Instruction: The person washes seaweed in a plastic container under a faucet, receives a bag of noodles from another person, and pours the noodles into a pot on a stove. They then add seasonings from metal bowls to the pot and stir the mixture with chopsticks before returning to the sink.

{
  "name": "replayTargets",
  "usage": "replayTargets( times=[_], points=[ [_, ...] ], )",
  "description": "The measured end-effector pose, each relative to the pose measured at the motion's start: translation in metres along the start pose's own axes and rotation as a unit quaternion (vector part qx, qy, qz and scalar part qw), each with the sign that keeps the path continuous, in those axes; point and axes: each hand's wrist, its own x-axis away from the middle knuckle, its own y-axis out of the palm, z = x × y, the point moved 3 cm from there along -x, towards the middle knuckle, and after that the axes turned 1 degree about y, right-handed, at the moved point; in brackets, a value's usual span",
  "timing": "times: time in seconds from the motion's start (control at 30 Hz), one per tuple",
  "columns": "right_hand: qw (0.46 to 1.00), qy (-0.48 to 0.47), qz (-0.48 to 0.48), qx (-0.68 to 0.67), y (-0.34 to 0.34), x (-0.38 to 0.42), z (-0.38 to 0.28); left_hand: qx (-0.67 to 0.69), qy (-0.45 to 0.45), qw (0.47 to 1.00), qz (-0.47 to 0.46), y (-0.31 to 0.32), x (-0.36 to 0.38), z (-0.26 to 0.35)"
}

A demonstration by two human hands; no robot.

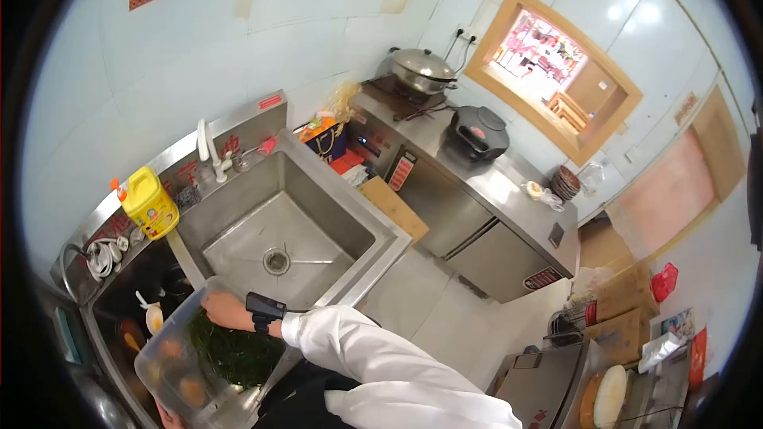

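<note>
A clear plastic container (149,365) is tilted over the left edge of the sink area, with dark green leafy strands (234,353) and some round orange-brown items seen through its wall. My right hand (226,310), with a black device strapped at the wrist, is closed on the container's upper rim. At the bottom edge of the view, my left hand (168,417) shows only in part, closed on the container's lower corner. The metal sink (326,222) beside it holds no water, and its drain shows.
Behind the sink stand a white faucet (208,151) and a yellow detergent jug (151,205). The darker left basin holds a white ladle (152,316). Across the room, a steel counter (509,191) bears a lidded pot (423,70) and a black appliance (477,133). Cardboard boxes (624,310) stand right.
</note>
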Motion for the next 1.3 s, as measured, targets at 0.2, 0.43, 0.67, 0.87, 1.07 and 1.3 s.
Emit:
replayTargets(
  times=[0.2,0.43,0.67,0.87,1.07,1.3],
  points=[
    [0.907,0.098,0.406,-0.045,-0.014,0.033,0.053,-0.018,-0.037,0.999,-0.028,-0.009,0.014,-0.03],
    [0.923,0.155,0.059,-0.347,-0.008,0.034,0.106,-0.022,-0.031,0.999,-0.03,-0.003,-0.028,-0.043],
    [0.872,0.201,0.128,-0.428,-0.076,0.09,0.205,0.004,-0.03,0.995,-0.098,0.048,-0.056,-0.005],
    [0.792,0.368,0.224,-0.433,-0.105,0.129,0.268,0.003,-0.096,0.968,-0.232,0.101,-0.033,-0.003],
    [0.773,0.416,0.261,-0.403,-0.064,0.109,0.308,-0.013,-0.174,0.93,-0.325,0.136,-0.012,-0.02],
    [0.95,0.3,-0.011,0.083,0.032,0.093,0.371,-0.02,-0.226,0.932,-0.284,0.148,-0.007,-0.041]
  ],
)
